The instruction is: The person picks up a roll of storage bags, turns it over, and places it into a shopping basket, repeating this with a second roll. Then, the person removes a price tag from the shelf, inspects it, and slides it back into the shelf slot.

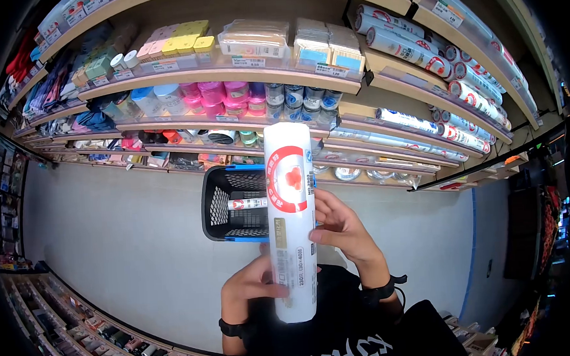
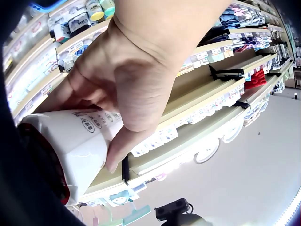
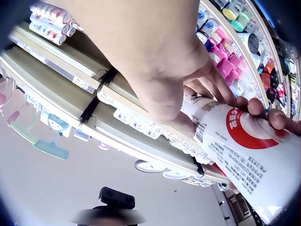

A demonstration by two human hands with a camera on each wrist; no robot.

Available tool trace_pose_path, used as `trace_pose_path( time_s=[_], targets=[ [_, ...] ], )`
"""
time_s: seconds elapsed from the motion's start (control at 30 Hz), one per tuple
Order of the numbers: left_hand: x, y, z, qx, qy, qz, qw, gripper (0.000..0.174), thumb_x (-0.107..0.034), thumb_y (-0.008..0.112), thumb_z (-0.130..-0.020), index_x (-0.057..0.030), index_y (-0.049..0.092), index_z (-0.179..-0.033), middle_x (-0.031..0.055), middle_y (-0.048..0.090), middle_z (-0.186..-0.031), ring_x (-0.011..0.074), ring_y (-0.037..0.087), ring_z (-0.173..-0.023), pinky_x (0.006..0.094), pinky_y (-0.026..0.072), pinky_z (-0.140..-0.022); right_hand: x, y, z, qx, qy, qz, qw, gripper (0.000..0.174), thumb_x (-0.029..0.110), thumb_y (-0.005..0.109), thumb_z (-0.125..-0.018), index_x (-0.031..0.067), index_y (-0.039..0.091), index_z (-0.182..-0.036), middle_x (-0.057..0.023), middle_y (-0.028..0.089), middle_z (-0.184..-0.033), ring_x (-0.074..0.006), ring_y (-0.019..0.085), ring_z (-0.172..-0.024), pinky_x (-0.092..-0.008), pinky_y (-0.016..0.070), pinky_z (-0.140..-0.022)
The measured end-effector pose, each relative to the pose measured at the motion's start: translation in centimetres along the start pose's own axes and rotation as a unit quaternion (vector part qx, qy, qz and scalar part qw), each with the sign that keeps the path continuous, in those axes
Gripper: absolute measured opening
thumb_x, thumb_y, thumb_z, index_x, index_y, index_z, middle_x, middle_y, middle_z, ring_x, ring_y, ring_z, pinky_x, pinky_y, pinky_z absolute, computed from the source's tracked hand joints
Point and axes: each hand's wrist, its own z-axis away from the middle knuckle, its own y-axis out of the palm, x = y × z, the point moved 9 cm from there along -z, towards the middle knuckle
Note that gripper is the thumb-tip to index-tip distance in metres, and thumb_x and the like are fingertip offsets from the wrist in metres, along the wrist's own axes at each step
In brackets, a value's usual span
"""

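A large white roll of plastic bags with a red ring printed on it stands upright in front of my chest in the head view. My left hand grips its lower part, thumb across the front and fingers behind. On the other side my right hand holds the middle, its thumb along the edge. The right wrist view shows fingers curled round the roll's printed side. Beyond the roll, a black shopping basket with blue trim holds a smaller white-and-red roll; the held roll hides part of the basket.
Shelves ahead carry pink jars, yellow boxes and, at the right, more wrapped rolls. A low display of small goods runs along the lower left. Grey floor lies between.
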Motion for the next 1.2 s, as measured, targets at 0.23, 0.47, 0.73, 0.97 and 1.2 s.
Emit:
trace_pose_path(
  time_s=[0.23, 0.47, 0.73, 0.97, 1.2],
  targets=[
    [0.3, -0.3, -0.3, -0.022, -0.024, -0.039, 0.999, 0.088, -0.005, 0.068, -0.064, 0.0064, 0.031, -0.143, 0.0263, 0.053, -0.133, 0.0383, 0.055, -0.121, 0.0480, 0.0403, -0.106, -0.5, -0.7, 0.0, 0.002, 0.003, -0.014, 1.000, 0.075, -0.006, 0.069, -0.080, 0.0042, 0.034, -0.145, -0.0096, 0.052, -0.136, -0.0183, 0.054, -0.120, -0.0328, 0.0482, -0.095],
    [0.3, 0.0, -0.8, 0.020, -0.019, -0.027, 0.999, 0.079, -0.011, 0.074, -0.074, 0.0039, 0.034, -0.141, 0.0224, 0.056, -0.131, 0.0325, 0.055, -0.122, 0.0427, 0.0403, -0.106, -0.6, -1.2, 0.5, -0.026, 0.001, -0.027, 0.999, 0.073, -0.005, 0.069, -0.080, 0.0045, 0.037, -0.144, -0.0108, 0.052, -0.137, -0.0203, 0.052, -0.123, -0.0338, 0.0469, -0.096],
    [2.6, -0.6, -1.2, 0.070, -0.078, 0.007, 0.994, 0.082, -0.016, 0.075, -0.071, 0.0041, 0.036, -0.140, 0.0225, 0.056, -0.130, 0.0336, 0.058, -0.118, 0.0441, 0.0430, -0.103, -3.6, -1.9, 2.3, -0.031, 0.100, -0.066, 0.992, 0.064, 0.011, 0.071, -0.082, 0.0046, 0.043, -0.140, -0.0108, 0.058, -0.127, -0.0218, 0.052, -0.120, -0.0384, 0.0389, -0.104],
    [3.1, -0.9, -2.0, 0.055, -0.125, 0.066, 0.988, 0.082, -0.016, 0.074, -0.068, 0.0070, 0.036, -0.137, 0.0256, 0.055, -0.129, 0.0373, 0.061, -0.112, 0.0473, 0.0469, -0.098, -2.8, -3.2, 3.4, -0.084, 0.086, -0.063, 0.991, 0.065, 0.011, 0.070, -0.080, 0.0038, 0.044, -0.139, -0.0107, 0.058, -0.128, -0.0235, 0.052, -0.120, -0.0399, 0.0389, -0.104],
    [-1.0, 3.3, -5.6, 0.065, -0.105, -0.007, 0.992, 0.084, -0.016, 0.075, -0.075, 0.0016, 0.029, -0.143, 0.0211, 0.055, -0.129, 0.0300, 0.061, -0.111, 0.0415, 0.0462, -0.098, 1.7, -4.4, 4.5, -0.124, -0.007, -0.135, 0.983, 0.063, 0.002, 0.066, -0.078, -0.0007, 0.045, -0.137, -0.0124, 0.058, -0.127, -0.0231, 0.056, -0.117, -0.0391, 0.0412, -0.103]
  ],
)
